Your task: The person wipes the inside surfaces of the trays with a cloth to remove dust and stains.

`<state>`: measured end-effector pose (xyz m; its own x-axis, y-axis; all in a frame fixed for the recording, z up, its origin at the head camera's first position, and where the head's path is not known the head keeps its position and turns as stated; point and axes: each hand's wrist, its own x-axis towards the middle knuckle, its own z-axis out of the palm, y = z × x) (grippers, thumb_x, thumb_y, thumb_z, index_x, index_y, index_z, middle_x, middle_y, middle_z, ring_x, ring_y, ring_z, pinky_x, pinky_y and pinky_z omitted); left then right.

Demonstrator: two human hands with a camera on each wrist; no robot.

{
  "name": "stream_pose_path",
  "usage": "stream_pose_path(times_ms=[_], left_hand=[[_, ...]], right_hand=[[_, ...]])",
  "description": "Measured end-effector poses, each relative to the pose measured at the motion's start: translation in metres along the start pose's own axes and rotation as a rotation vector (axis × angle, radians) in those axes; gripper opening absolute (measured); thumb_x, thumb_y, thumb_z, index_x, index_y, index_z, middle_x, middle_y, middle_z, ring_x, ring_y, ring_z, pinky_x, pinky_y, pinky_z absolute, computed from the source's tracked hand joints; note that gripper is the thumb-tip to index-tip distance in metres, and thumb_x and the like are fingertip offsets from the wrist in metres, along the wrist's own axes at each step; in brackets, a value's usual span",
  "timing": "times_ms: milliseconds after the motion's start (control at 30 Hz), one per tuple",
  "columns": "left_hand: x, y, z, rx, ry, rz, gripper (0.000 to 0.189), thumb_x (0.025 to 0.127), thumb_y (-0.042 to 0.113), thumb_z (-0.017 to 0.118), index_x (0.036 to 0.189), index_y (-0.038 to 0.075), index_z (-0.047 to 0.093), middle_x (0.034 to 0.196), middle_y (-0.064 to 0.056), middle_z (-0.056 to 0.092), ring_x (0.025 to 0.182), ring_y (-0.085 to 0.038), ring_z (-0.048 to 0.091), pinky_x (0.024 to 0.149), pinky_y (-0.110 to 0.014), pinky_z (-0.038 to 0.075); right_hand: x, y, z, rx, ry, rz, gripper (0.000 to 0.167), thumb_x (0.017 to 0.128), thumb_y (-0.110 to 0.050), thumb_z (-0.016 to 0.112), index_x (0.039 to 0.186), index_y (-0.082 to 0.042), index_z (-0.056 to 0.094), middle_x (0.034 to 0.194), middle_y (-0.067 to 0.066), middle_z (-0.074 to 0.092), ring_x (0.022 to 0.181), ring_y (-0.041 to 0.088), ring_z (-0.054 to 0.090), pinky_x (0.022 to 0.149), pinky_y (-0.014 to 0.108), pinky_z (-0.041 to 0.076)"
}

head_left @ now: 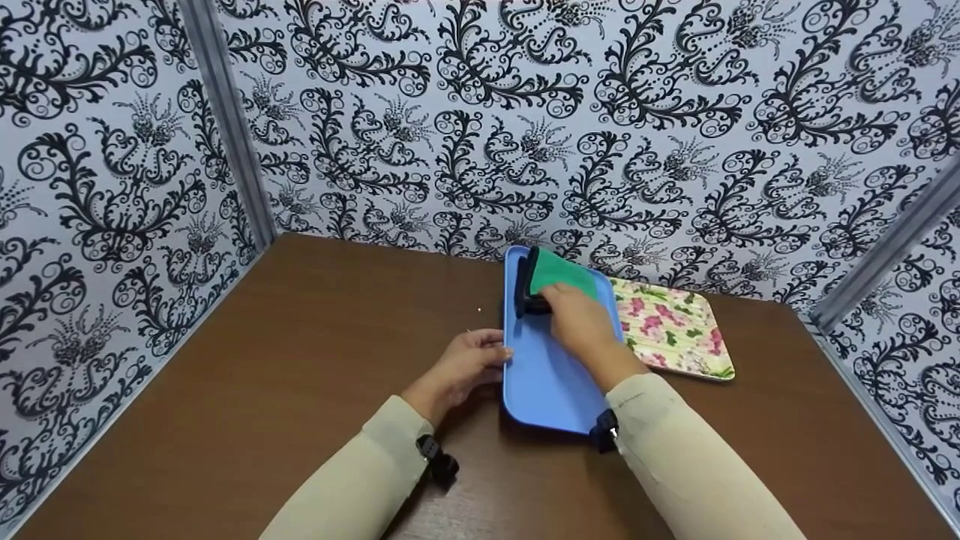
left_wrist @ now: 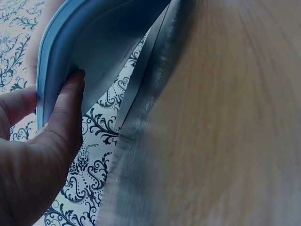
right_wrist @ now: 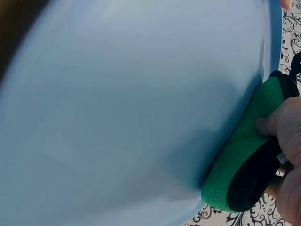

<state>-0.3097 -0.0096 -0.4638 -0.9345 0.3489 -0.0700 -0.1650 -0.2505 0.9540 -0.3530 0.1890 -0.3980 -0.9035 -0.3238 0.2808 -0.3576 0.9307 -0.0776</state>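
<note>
A blue tray [head_left: 559,382] is held tilted over the wooden table, its underside showing in the left wrist view. My left hand [head_left: 469,364] pinches the tray's left rim, thumb on one side and fingers on the other, as the left wrist view also shows with the tray rim [left_wrist: 47,66]. In my right hand [head_left: 581,319] is a folded green cloth [head_left: 562,274] with black edging, gripped between thumb and fingers. The green cloth [right_wrist: 240,155] lies against the upper part of the tray's inner face, and a black loop [right_wrist: 296,63] sticks out of its end.
A floral tray [head_left: 675,330] lies on the table to the right, partly behind the blue tray. The brown table [head_left: 300,360] meets patterned walls [head_left: 480,112] at the back and both sides. A tiny white speck [head_left: 480,309] is left of the blue tray.
</note>
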Motion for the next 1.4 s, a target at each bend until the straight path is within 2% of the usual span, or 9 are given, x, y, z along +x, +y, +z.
stream_pose_path(times_ms=[200,467,600,800,933,1033,1233,1400], left_hand=[[0.001,0.001,-0.001,0.003,0.018,-0.022,0.039,0.097,0.003,0.065,0.135,-0.007,0.060,0.101,-0.004,0.072,0.081,-0.012,0.068,0.079,-0.031,0.061],[0.001,-0.001,-0.002,-0.010,0.024,-0.016,0.039,0.098,0.004,0.065,0.135,-0.007,0.058,0.099,-0.003,0.070,0.080,-0.012,0.067,0.075,-0.028,0.060],[0.001,-0.001,-0.002,-0.015,0.025,-0.011,0.039,0.098,0.004,0.065,0.135,-0.007,0.058,0.099,-0.003,0.070,0.080,-0.012,0.067,0.075,-0.027,0.060],[0.001,0.000,0.000,-0.007,0.021,-0.015,0.040,0.098,0.005,0.065,0.136,-0.008,0.058,0.103,-0.005,0.072,0.082,-0.013,0.070,0.079,-0.029,0.060],[0.000,0.000,0.001,-0.002,0.022,-0.024,0.043,0.098,0.005,0.065,0.138,-0.008,0.056,0.102,-0.003,0.069,0.082,-0.012,0.068,0.078,-0.028,0.059],[-0.001,0.001,0.001,0.010,0.019,-0.028,0.044,0.098,0.006,0.065,0.140,-0.007,0.056,0.099,-0.001,0.067,0.081,-0.012,0.067,0.076,-0.027,0.058],[-0.001,0.002,0.000,0.023,0.010,-0.033,0.042,0.099,0.009,0.066,0.138,-0.003,0.059,0.100,-0.002,0.070,0.082,-0.013,0.069,0.079,-0.028,0.059],[-0.002,0.001,-0.001,0.036,0.000,-0.032,0.041,0.099,0.011,0.067,0.138,-0.002,0.060,0.105,-0.005,0.072,0.085,-0.015,0.070,0.083,-0.030,0.060]], right_hand=[[-0.002,-0.007,-0.001,0.005,0.018,-0.049,0.041,0.085,0.007,0.061,0.121,-0.010,0.069,0.120,0.012,0.069,0.113,0.037,0.067,0.097,0.053,0.056],[-0.004,-0.009,-0.001,0.018,0.038,-0.106,0.046,0.085,0.008,0.062,0.126,-0.011,0.070,0.119,0.010,0.069,0.114,0.036,0.066,0.101,0.051,0.055],[-0.007,-0.005,0.002,0.028,0.067,-0.160,0.043,0.086,0.009,0.061,0.122,-0.012,0.072,0.113,0.010,0.070,0.109,0.035,0.067,0.098,0.050,0.056],[-0.015,0.007,0.004,0.059,0.116,-0.274,0.042,0.083,0.012,0.061,0.116,-0.010,0.074,0.112,0.011,0.071,0.108,0.035,0.067,0.097,0.051,0.056],[-0.018,0.015,0.006,0.048,0.156,-0.359,0.040,0.081,0.013,0.064,0.113,-0.009,0.074,0.111,0.012,0.071,0.107,0.037,0.067,0.097,0.052,0.056],[-0.020,0.022,0.006,0.038,0.158,-0.387,0.041,0.079,0.013,0.066,0.113,-0.010,0.074,0.112,0.013,0.071,0.108,0.038,0.067,0.099,0.052,0.055],[-0.022,0.038,0.004,0.010,0.143,-0.364,0.043,0.081,0.012,0.067,0.116,-0.011,0.075,0.116,0.012,0.071,0.110,0.036,0.067,0.102,0.051,0.055],[-0.025,0.050,0.003,0.002,0.107,-0.253,0.046,0.083,0.012,0.065,0.124,-0.009,0.072,0.119,0.014,0.071,0.113,0.037,0.067,0.100,0.052,0.055]])
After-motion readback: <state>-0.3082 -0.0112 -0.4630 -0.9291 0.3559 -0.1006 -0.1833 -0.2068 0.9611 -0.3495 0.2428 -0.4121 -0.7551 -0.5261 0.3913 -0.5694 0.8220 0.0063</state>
